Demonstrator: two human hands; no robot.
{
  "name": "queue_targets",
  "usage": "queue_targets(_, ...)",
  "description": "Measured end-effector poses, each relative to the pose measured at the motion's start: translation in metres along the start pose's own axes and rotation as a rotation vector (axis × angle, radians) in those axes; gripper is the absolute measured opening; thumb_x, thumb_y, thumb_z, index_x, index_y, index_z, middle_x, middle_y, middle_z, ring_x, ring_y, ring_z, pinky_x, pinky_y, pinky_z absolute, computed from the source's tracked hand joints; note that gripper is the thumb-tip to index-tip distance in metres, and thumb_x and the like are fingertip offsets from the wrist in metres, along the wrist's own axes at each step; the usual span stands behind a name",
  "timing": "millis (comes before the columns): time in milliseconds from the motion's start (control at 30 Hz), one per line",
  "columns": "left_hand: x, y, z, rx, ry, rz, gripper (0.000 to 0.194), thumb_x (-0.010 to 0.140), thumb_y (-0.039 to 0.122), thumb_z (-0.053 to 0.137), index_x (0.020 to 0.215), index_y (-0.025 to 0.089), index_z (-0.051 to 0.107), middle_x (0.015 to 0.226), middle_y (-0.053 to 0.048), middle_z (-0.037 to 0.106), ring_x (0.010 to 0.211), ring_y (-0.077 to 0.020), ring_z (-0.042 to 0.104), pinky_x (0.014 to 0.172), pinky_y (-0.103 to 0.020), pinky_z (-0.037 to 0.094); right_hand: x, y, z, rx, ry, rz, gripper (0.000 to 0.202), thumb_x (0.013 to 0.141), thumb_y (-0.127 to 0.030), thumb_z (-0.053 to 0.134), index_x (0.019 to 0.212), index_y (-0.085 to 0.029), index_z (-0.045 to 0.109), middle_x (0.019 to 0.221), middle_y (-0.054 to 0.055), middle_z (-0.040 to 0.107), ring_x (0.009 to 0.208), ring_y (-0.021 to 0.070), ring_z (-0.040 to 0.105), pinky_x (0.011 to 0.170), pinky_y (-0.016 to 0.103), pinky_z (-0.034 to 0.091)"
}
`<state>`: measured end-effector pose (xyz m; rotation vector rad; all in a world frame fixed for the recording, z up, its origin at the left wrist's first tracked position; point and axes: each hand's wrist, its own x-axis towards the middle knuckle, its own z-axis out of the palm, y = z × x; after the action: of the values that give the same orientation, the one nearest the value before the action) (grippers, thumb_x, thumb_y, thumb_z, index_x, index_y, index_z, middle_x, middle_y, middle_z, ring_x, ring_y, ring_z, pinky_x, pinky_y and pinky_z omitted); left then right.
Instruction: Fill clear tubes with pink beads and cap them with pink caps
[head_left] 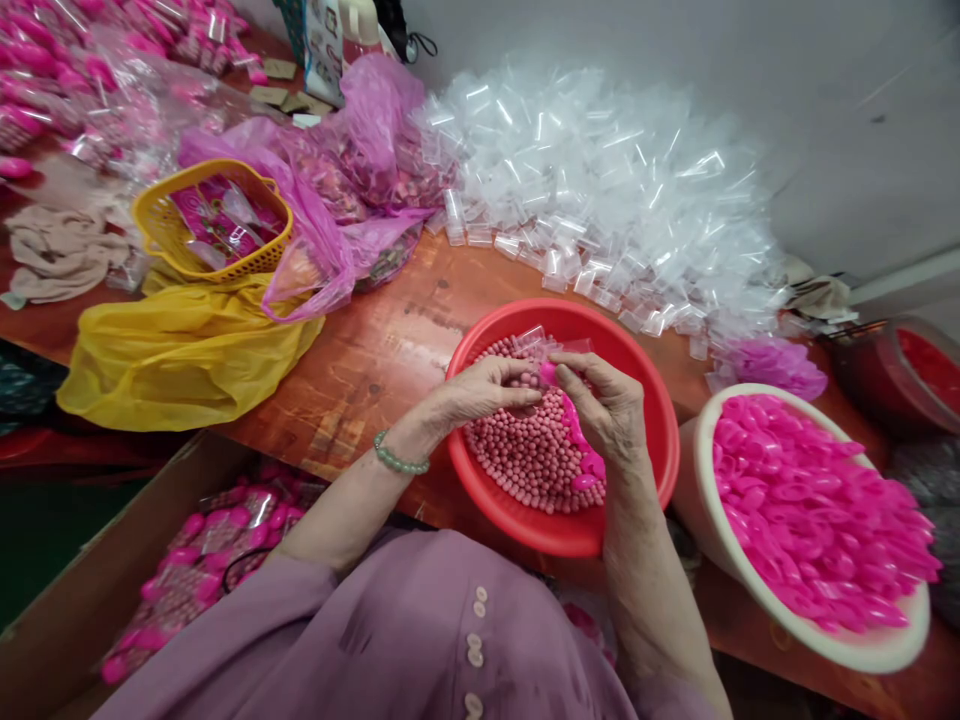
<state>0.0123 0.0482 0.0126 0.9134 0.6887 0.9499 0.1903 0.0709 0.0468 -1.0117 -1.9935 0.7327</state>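
Both hands meet over a red basin (466, 470) of small dusty-pink beads (517, 460). My left hand (491, 388), with a green bead bracelet (401, 458) at its wrist, is closed on a small clear tube with pink beads showing in it; my fingers partly cover it. Between the thumb and fingers of my right hand (607, 405) is a bright pink plastic cap (550, 373), held at the tube's end. Whether the two are joined is hidden. More clear tubes (531, 341) lie at the basin's far side, and pink plastic pieces (589, 470) rest on the beads below my right hand.
A large heap of clear plastic tubes (600, 180) lies against the wall. At right stands a white bucket (709, 480) of pink plastic pieces (810, 510). Left are a yellow basket (161, 235), yellow bag (187, 340) and purple bag (322, 260). Filled tubes (202, 560) fill a box below.
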Motion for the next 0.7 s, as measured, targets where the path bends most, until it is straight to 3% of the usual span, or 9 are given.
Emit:
queue_targets(233,-0.001,0.001,0.000,0.015,0.001,-0.006,0.023,0.075,0.026,0.078,0.084,0.010,0.065,0.072,0.003,0.055,0.065,-0.0075,0.054,0.070,-0.027,0.046,0.000,0.001,-0.004,-0.160,-0.030,-0.099,0.014,0.095,-0.028,0.058,0.097,-0.025,0.071,0.093,0.003,0.075,0.085,0.0190,0.069,0.081,0.034,0.054)
queue_targets(433,-0.002,0.003,0.001,-0.028,0.077,-0.018,0.024,0.072,0.022,0.080,0.088,0.010,0.067,0.077,-0.001,0.063,0.070,-0.0091,0.060,0.074,-0.027,0.049,-0.001,0.004,-0.011,-0.307,0.012,-0.113,0.014,0.094,-0.024,0.055,0.095,-0.025,0.070,0.089,0.004,0.071,0.085,0.0206,0.065,0.081,0.035,0.052)
queue_targets(700,0.000,0.000,0.001,0.008,0.048,-0.009,0.022,0.071,0.023,0.080,0.080,0.011,0.065,0.072,0.003,0.056,0.067,-0.0077,0.054,0.072,-0.028,0.047,0.000,0.006,-0.003,-0.138,0.074,-0.039,0.017,0.096,-0.032,0.054,0.097,-0.025,0.069,0.090,0.002,0.073,0.083,0.0183,0.067,0.079,0.033,0.053)
